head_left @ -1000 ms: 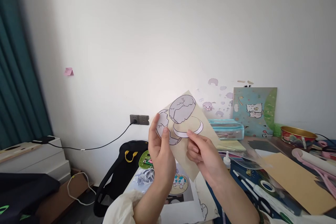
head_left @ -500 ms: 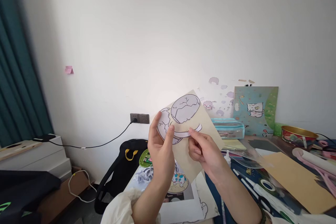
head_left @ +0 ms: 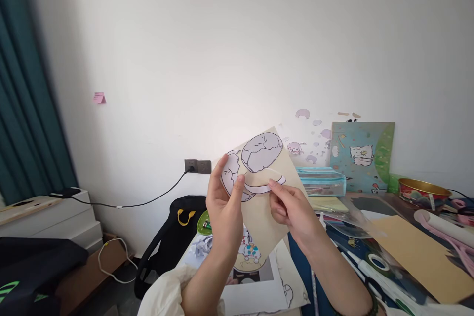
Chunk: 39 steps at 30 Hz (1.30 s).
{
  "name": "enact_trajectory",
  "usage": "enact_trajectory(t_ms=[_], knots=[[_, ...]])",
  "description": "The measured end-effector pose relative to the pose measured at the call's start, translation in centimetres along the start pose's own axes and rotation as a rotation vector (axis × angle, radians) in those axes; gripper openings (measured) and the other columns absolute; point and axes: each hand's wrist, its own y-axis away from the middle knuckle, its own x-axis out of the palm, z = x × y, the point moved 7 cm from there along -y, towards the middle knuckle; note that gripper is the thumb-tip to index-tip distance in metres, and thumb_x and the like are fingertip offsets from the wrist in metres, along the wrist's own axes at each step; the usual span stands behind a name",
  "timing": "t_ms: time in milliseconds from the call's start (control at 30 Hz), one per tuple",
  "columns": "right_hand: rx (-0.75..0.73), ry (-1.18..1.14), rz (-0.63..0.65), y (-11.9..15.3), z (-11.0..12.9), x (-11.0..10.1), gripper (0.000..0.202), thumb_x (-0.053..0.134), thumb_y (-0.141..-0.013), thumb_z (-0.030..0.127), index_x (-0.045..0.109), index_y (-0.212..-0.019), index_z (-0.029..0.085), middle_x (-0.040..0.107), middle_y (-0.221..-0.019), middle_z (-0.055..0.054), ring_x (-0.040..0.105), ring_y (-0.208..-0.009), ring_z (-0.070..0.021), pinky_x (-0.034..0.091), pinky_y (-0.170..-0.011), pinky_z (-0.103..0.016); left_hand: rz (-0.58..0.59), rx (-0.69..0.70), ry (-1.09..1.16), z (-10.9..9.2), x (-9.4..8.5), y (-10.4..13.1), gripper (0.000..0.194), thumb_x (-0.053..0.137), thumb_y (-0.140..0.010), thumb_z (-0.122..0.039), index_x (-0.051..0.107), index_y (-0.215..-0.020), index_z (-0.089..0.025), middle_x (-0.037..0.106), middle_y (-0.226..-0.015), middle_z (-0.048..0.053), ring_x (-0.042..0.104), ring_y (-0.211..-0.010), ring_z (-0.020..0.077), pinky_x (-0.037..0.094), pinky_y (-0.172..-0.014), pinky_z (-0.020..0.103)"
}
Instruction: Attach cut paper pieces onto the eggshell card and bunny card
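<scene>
A cream sheet (head_left: 274, 217) with cracked-egg drawings is held up before me. My left hand (head_left: 226, 207) grips its left side, thumb in front and fingers around the edge, beside a grey egg cutout (head_left: 230, 170). Above and right of my thumb lies a second cracked oval (head_left: 262, 152) on the sheet. My right hand (head_left: 294, 207) pinches a curved white paper strip (head_left: 259, 188) between thumb and forefinger against the sheet, its other fingers curled. The strip's left end reaches near my left thumb.
Below the hands lies a printed picture sheet (head_left: 255, 301). To the right are a tan card (head_left: 422, 256), a tape roll (head_left: 377, 261), a clear pencil case (head_left: 322, 182) and a round tin (head_left: 422, 192). A black bag (head_left: 177, 237) stands at left.
My right hand has shifted slightly right with the strip, whose curve now sits a little lower on the sheet. My left hand has moved slightly left, still holding the sheet.
</scene>
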Motion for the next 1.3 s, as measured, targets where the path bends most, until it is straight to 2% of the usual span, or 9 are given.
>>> enact_trajectory(t_ms=[267,400,500,567,667,767,1000,1167,1300], knots=[[-0.06,0.131,-0.016,-0.2,0.8,-0.9,0.056,0.056,-0.082,0.056,0.034,-0.045,0.02,0.024,-0.042,0.008,0.018,-0.039,-0.0048,0.01,-0.044,-0.027,0.022,-0.063,0.028,0.2,0.0,0.1,0.046,0.068,-0.079,-0.028,0.055,-0.123,-0.027,0.061,-0.126,0.006,0.056,-0.119,0.0268,0.049,-0.097,0.04],[-0.124,0.282,-0.039,0.2,2.6,-2.7,0.053,0.054,-0.082,0.059,0.034,-0.051,0.02,0.027,-0.047,0.008,0.018,-0.042,-0.0057,0.012,-0.044,-0.027,0.06,-0.125,0.035,0.4,-0.1,-0.3,0.04,0.063,-0.082,-0.032,0.058,-0.121,-0.029,0.061,-0.127,0.004,0.055,-0.119,0.0267,0.048,-0.097,0.039],[-0.105,0.565,-0.024,1.1,4.0,-4.3,0.054,0.046,-0.084,0.063,0.028,-0.054,0.021,0.021,-0.05,0.008,0.016,-0.044,-0.0069,0.012,-0.045,-0.027,0.225,-0.221,-0.098,0.7,0.1,-1.0,0.034,0.058,-0.084,-0.034,0.062,-0.117,-0.027,0.059,-0.13,0.004,0.055,-0.119,0.0282,0.046,-0.098,0.041],[-0.001,0.766,0.069,1.8,3.8,-4.8,0.057,0.042,-0.086,0.063,0.025,-0.052,0.021,0.019,-0.048,0.007,0.017,-0.043,-0.0073,0.015,-0.045,-0.028,0.399,-0.288,-0.226,1.0,0.5,-1.2,0.035,0.057,-0.084,-0.034,0.063,-0.117,-0.026,0.061,-0.128,0.006,0.057,-0.116,0.0301,0.047,-0.097,0.043],[0.139,0.943,0.252,2.6,2.7,-4.5,0.057,0.041,-0.086,0.063,0.028,-0.048,0.022,0.027,-0.044,0.005,0.025,-0.041,-0.0088,0.02,-0.043,-0.028,0.619,-0.349,-0.386,1.5,0.9,-1.2,0.034,0.054,-0.086,-0.035,0.064,-0.117,-0.027,0.065,-0.121,0.005,0.059,-0.112,0.0304,0.047,-0.094,0.044],[0.173,1.024,0.356,2.7,1.9,-3.4,0.057,0.042,-0.086,0.061,0.029,-0.047,0.022,0.03,-0.043,0.004,0.026,-0.039,-0.0089,0.02,-0.041,-0.028,0.724,-0.369,-0.51,2.1,0.8,-1.1,0.033,0.05,-0.088,-0.037,0.064,-0.117,-0.031,0.063,-0.125,0.003,0.059,-0.111,0.0299,0.048,-0.091,0.042],[0.192,1.032,0.357,2.1,1.5,-1.7,0.056,0.043,-0.088,0.052,0.023,-0.045,0.022,0.021,-0.041,0.006,0.02,-0.035,-0.0072,0.017,-0.038,-0.028,0.803,-0.302,-0.567,2.7,0.9,-1.0,0.035,0.052,-0.088,-0.033,0.06,-0.121,-0.036,0.053,-0.137,-0.002,0.047,-0.126,0.0284,0.042,-0.1,0.04],[0.199,0.993,0.302,1.7,1.2,-2.4,0.055,0.039,-0.09,0.052,0.026,-0.047,0.021,0.027,-0.042,0.005,0.025,-0.037,-0.0072,0.022,-0.04,-0.026,0.754,-0.344,-0.417,2.0,1.3,-1.1,0.045,0.063,-0.081,-0.028,0.055,-0.125,-0.026,0.056,-0.133,0.005,0.055,-0.116,0.0285,0.048,-0.093,0.041],[0.247,0.921,0.284,1.4,0.7,-2.9,0.058,0.036,-0.09,0.057,0.029,-0.044,0.02,0.031,-0.041,0.004,0.027,-0.036,-0.0067,0.023,-0.04,-0.025,0.693,-0.332,-0.382,1.4,1.2,-1.3,0.057,0.07,-0.075,-0.025,0.05,-0.129,-0.025,0.055,-0.132,0.006,0.053,-0.119,0.0271,0.051,-0.091,0.038]])
